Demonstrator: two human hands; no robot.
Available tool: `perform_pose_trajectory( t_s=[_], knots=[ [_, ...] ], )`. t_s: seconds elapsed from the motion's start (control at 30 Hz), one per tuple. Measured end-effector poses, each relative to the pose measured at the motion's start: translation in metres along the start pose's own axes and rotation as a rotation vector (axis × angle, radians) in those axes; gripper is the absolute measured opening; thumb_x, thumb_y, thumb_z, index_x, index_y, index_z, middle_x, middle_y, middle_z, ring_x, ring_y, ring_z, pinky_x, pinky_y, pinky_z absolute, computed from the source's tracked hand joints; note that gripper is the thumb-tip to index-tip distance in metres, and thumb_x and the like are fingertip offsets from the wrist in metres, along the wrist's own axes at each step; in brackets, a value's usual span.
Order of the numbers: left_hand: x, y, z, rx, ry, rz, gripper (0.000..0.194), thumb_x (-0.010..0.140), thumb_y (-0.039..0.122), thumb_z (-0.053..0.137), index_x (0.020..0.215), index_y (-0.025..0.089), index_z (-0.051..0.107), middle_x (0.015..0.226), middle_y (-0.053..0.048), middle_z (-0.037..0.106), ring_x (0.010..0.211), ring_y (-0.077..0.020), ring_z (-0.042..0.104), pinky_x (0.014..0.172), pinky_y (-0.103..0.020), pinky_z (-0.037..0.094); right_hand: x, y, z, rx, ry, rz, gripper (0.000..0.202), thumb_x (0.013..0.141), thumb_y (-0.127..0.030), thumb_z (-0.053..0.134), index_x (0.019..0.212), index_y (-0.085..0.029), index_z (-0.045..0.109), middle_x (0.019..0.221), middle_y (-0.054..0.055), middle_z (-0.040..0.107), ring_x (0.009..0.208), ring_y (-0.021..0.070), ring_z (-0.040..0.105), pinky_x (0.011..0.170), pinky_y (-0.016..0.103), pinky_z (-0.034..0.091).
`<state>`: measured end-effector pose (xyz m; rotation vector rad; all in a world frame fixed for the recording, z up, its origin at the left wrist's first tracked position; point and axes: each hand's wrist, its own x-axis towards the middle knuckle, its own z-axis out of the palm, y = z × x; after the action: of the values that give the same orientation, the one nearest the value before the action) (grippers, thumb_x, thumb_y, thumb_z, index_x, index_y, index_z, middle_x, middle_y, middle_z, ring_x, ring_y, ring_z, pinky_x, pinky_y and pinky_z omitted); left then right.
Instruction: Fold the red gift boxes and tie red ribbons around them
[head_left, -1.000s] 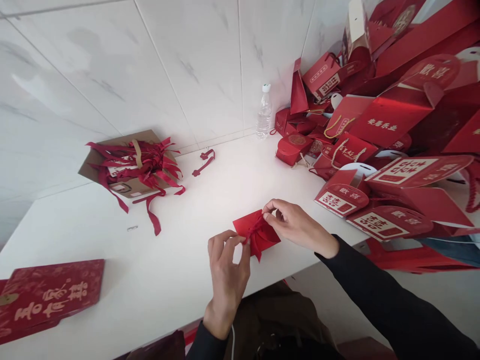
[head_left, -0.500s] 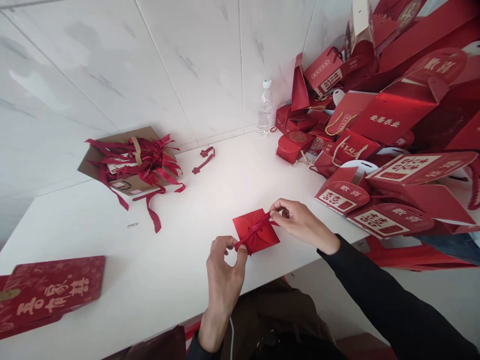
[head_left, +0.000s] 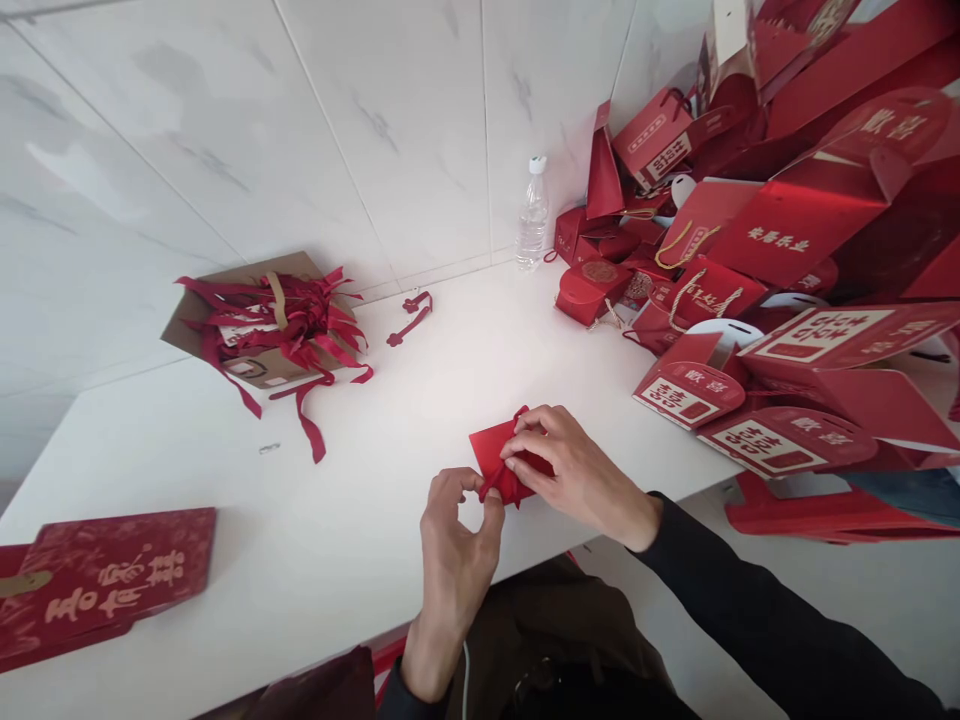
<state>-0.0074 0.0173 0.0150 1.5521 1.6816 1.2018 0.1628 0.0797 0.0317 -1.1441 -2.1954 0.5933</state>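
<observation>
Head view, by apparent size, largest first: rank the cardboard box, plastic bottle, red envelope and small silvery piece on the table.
1. Cardboard box
2. Red envelope and plastic bottle: order unsure; the right hand partly covers the envelope
3. Small silvery piece

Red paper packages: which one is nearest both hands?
The small, flat, bright-red paper envelope, between left hand and right hand; the heaped red boxes and bags at right and the dark-red, pale-lettered package at left lie farther off.
</observation>
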Motion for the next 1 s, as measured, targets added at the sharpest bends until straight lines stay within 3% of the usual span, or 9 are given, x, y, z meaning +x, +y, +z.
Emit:
perform_pose_trajectory(
  t_s=[0.17,0.33,0.5,0.6,0.7,0.77,0.87,0.93,1.0],
  knots=[
    [-0.004,-0.001,-0.004,-0.001,-0.022,0.018,0.006,0.087,0.018,0.056,0.084,0.023,0.057,0.087,-0.001,0.06,0.084,-0.0176,0.055,0.075,-0.03,0.046,-0.002,0.007,-0.006,0.041,0.019,0.058,0.017,0.098,-0.008,0.056,0.1,-0.021,0.066,0.104,0.008,0.062,0.102,0.0241,0.06,0.093,0.043,0.052],
    [-0.002,0.005,-0.008,0.006,-0.049,-0.005,0.017,0.094,0.026,0.054,0.111,0.025,0.058,0.11,-0.005,0.06,0.1,-0.0202,0.056,0.083,-0.035,0.047,-0.003,0.012,-0.016,0.077,0.032,0.109,0.024,0.101,-0.012,0.05,0.119,-0.024,0.06,0.115,0.008,0.063,0.112,0.0255,0.058,0.095,0.044,0.052],
    [0.009,0.006,-0.001,0.002,-0.038,-0.004,0.017,0.097,0.031,0.053,0.111,0.025,0.06,0.119,-0.007,0.059,0.117,-0.024,0.054,0.098,-0.043,0.047,-0.007,0.003,-0.018,0.108,0.027,0.095,0.017,0.098,-0.017,0.055,0.113,-0.025,0.059,0.113,0.008,0.062,0.112,0.0262,0.057,0.098,0.046,0.051],
    [0.011,0.0,-0.001,-0.062,-0.143,-0.013,0.041,0.097,0.028,0.051,0.138,0.028,0.048,0.143,-0.008,0.051,0.134,-0.025,0.048,0.11,-0.048,0.044,-0.01,-0.004,-0.014,0.119,0.004,0.097,0.025,0.092,-0.016,0.062,0.114,-0.024,0.057,0.114,0.008,0.062,0.111,0.0274,0.057,0.099,0.048,0.05],
    [0.01,-0.011,-0.004,-0.097,-0.34,-0.013,0.085,0.089,0.02,0.059,0.159,0.032,0.014,0.167,-0.009,0.021,0.155,-0.0286,0.022,0.124,-0.056,0.026,-0.012,-0.003,-0.011,0.121,0.01,0.132,0.021,0.094,-0.013,0.055,0.112,-0.024,0.056,0.111,0.008,0.062,0.109,0.026,0.059,0.096,0.046,0.052],
    [0.01,-0.017,-0.003,-0.092,-0.413,0.003,0.099,0.083,0.014,0.062,0.161,0.032,0.003,0.17,-0.009,0.01,0.158,-0.0309,0.009,0.126,-0.06,0.018,-0.013,0.001,-0.01,0.132,0.001,0.143,0.013,0.099,-0.017,0.051,0.107,-0.025,0.057,0.11,0.008,0.063,0.11,0.0253,0.059,0.094,0.044,0.053],
    [0.01,-0.02,0.002,-0.118,-0.381,0.029,0.102,0.079,0.013,0.065,0.161,0.029,0.006,0.165,-0.014,0.02,0.155,-0.0335,0.018,0.125,-0.063,0.02,-0.017,0.009,-0.009,0.137,0.031,0.105,0.013,0.103,-0.028,0.048,0.106,-0.026,0.061,0.111,0.008,0.065,0.111,0.0262,0.062,0.095,0.045,0.054],
    [0.01,-0.018,0.005,-0.099,-0.327,0.033,0.108,0.073,0.017,0.075,0.16,0.025,0.011,0.157,-0.017,0.032,0.149,-0.0347,0.031,0.121,-0.061,0.03,-0.024,0.016,-0.008,0.118,0.11,0.07,0.017,0.103,-0.036,0.049,0.108,-0.027,0.062,0.11,0.01,0.067,0.105,0.0281,0.065,0.091,0.046,0.055],
    [0.011,-0.015,0.004,-0.049,-0.308,0.012,0.121,0.063,0.025,0.087,0.161,0.024,0.015,0.151,-0.018,0.039,0.142,-0.0357,0.041,0.115,-0.056,0.043,-0.032,0.027,-0.005,0.092,0.138,0.12,0.02,0.101,-0.044,0.051,0.11,-0.03,0.064,0.112,0.011,0.069,0.098,0.0287,0.069,0.078,0.041,0.059]
  ],
)
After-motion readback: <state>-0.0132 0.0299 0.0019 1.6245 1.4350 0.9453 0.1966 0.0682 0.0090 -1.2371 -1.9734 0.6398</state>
